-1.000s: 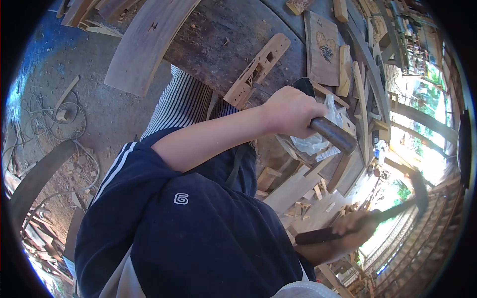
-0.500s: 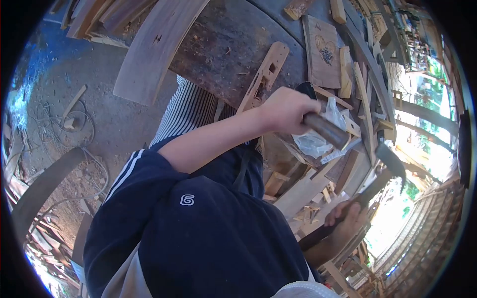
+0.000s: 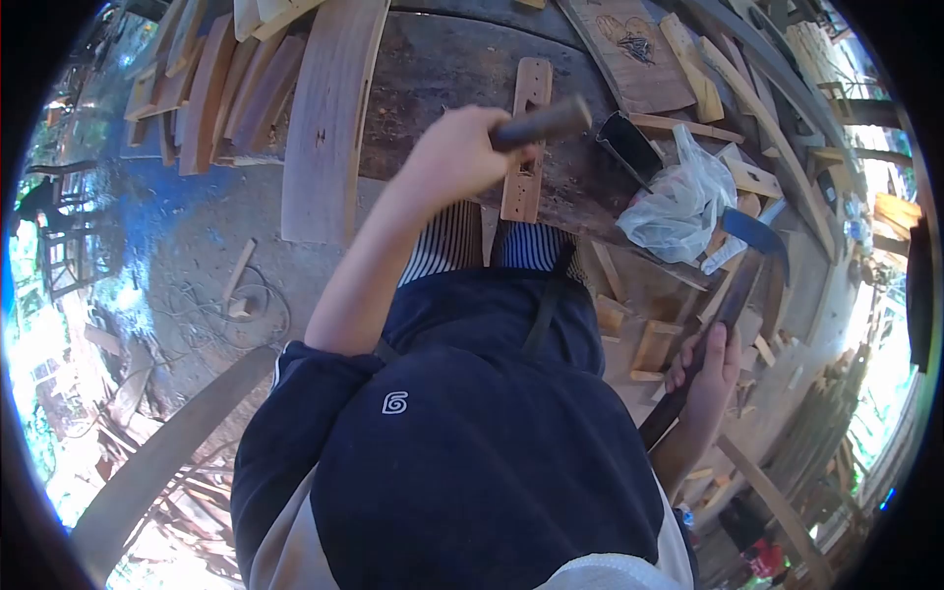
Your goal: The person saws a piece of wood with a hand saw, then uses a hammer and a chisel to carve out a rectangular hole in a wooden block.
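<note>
My left hand (image 3: 452,157) is closed round the thick brown handle of a chisel (image 3: 551,122); the handle's butt points to the right, and the blade is hidden. Directly under this hand, a narrow wooden piece (image 3: 523,202) with cut slots and small holes lies on the dark bench (image 3: 433,88). Out to the right, my right hand (image 3: 710,366) grips the dark handle of a hammer (image 3: 744,280). Its curved metal head is raised, appearing beside a crumpled clear plastic bag (image 3: 681,206).
A black open container (image 3: 630,147) sits between the slotted piece and the bag. Farther back lies a board with a dark marking (image 3: 639,59). A wide curved plank (image 3: 329,118) overhangs the bench on the left, near stacked wood strips (image 3: 211,93). Cord (image 3: 270,305) coils on the floor.
My view has turned, so the slotted piece now appears upright in front of me. My left hand and the chisel are now over it; the hammer appears lower, beside the bag.
</note>
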Demonstrator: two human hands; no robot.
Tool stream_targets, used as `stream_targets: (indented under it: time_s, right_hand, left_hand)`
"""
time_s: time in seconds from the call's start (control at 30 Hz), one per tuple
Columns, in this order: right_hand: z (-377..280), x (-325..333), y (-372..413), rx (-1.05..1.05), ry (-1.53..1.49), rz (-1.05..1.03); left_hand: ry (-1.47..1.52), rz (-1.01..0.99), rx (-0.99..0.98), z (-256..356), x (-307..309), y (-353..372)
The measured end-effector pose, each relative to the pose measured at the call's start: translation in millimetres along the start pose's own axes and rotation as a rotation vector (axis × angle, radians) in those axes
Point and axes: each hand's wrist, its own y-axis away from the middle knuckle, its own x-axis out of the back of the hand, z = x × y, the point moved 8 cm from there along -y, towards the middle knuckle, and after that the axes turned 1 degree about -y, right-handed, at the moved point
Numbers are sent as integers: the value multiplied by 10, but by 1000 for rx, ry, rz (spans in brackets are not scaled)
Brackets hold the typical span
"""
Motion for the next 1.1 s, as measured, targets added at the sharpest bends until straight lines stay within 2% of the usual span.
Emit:
stream_targets:
  time_s: [0.07,0.17,0.2,0.3,0.43,0.6,0.7,0.87,0.97,1.03,1.1]
  right_hand:
    - [159,-32,-39,-84,15,-6]
    - [319,-128,-54,-123,-7,-45]
    - [344,-156,-55,-124,-19,-46]
    - [467,-224,-51,-158,-24,-92]
    - [570,-349,-76,-135,24,-180]
    - [702,-571,-115,-165,84,-304]
    - [816,-679,-114,-204,117,-350]
    - [1061,-744,-140,-248,139,-397]
    - [988,-784,-132,-218,194,-407]
    - [994,-780,-150,-203,202,-404]
    - [1000,-792,-132,-247,202,-401]
  left_hand:
    - [-214,-98,170,-208,-262,53]
    - [-337,-23,125,-261,-420,96]
    - [-391,-78,189,-217,-426,98]
    - [-471,-97,160,-210,-454,86]
    - [-504,-75,128,-188,-457,15]
    - [-541,-218,154,-121,-525,-78]
    - [-501,-215,170,-157,-501,-94]
    - [-320,-126,140,-357,-491,-128]
    - [-285,-126,140,-315,-471,-92]
    - [-291,-109,150,-235,-472,-21]
    - [-377,2,98,-171,-458,40]
